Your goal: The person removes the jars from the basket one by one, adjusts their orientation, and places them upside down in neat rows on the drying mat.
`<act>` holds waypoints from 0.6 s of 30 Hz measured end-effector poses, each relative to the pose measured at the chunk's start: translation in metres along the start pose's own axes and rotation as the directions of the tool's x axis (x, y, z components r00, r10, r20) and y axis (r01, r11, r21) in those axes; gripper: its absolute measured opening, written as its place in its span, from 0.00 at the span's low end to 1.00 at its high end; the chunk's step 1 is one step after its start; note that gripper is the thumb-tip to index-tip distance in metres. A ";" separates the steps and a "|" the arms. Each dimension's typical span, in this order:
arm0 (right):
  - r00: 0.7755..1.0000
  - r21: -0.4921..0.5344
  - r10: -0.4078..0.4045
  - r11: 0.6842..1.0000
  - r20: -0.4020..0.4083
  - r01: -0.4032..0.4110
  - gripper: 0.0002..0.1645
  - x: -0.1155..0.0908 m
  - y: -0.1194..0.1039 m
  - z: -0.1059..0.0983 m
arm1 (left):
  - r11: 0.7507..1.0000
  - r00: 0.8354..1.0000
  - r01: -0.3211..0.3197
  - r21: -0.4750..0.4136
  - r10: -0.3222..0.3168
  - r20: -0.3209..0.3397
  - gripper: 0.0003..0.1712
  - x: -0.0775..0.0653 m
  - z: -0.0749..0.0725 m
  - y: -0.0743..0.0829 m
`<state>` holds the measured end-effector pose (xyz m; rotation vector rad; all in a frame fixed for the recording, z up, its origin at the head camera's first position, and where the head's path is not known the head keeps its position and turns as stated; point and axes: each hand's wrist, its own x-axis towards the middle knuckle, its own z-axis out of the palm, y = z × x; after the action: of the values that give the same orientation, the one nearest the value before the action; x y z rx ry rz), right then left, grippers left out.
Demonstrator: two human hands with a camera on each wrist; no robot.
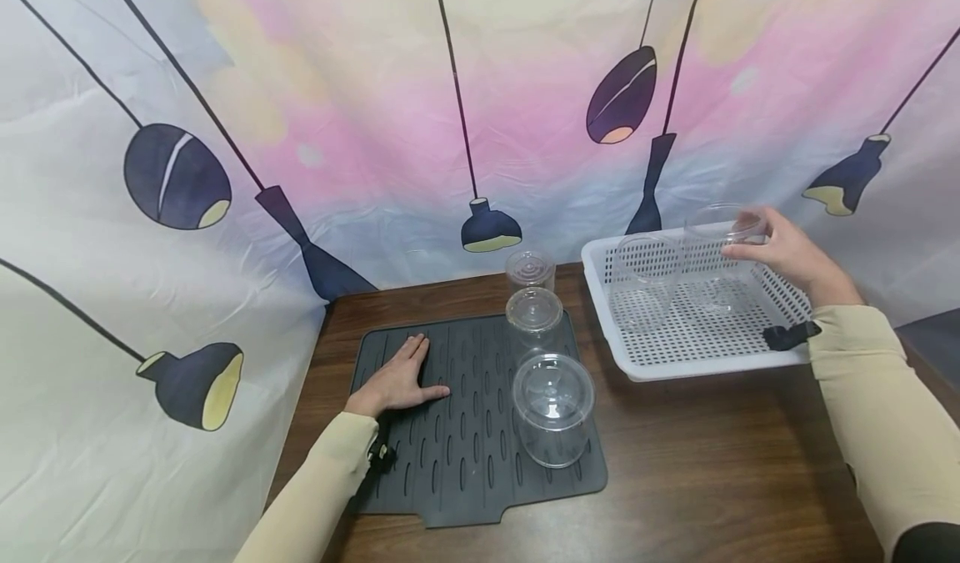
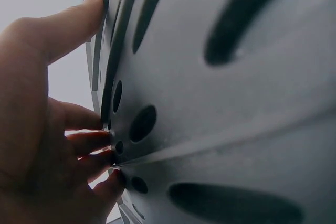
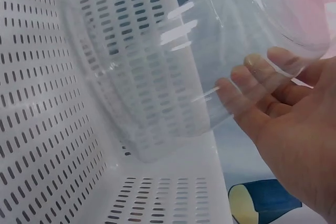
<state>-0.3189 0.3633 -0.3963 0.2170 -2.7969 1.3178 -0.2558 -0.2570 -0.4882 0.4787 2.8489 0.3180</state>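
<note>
My right hand (image 1: 787, 250) grips a clear round container (image 1: 718, 233) near its rim, the thumb on the near side and the fingers round the other. That container is at the right part of a white perforated basket (image 1: 636, 371); in the right wrist view, the container (image 3: 173, 72) tilts across the basket wall. Another clear container (image 1: 648, 284) stands in the basket to its left. My left hand (image 1: 396, 379) rests on a dark grey slotted mat (image 1: 465, 463), fingers straight and thumb spread. In the left wrist view, its fingertips touch the mat (image 2: 262, 108).
Three clear lidded containers line the mat's right side: a large near one (image 1: 553, 404), a middle one (image 1: 534, 313) and a far one (image 1: 530, 271) at the mat's back edge. Beneath is a brown wooden table (image 1: 690, 471); a lamp-patterned cloth (image 1: 390, 129) hangs behind.
</note>
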 end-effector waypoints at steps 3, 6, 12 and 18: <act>0.999 -0.007 -0.014 1.000 -0.036 0.013 0.50 -0.001 -0.003 0.000 | 1.000 1.000 0.002 -0.004 -0.002 0.003 0.61 -0.001 -0.001 0.001; 0.997 -0.006 -0.013 1.000 -0.070 0.013 0.50 -0.002 -0.004 0.000 | 1.000 1.000 0.010 -0.004 -0.010 0.009 0.61 -0.001 -0.001 0.001; 0.994 0.002 -0.013 1.000 -0.105 0.014 0.50 -0.003 -0.007 -0.003 | 1.000 1.000 0.006 -0.001 -0.006 0.004 0.61 -0.002 -0.001 0.001; 0.992 0.023 -0.031 0.999 -0.121 0.034 0.47 -0.007 -0.014 -0.004 | 1.000 1.000 0.005 -0.003 -0.005 0.003 0.61 -0.001 0.000 0.001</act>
<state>-0.3098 0.3584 -0.3836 0.1769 -2.6671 1.3123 -0.2547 -0.2564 -0.4877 0.4704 2.8457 0.3200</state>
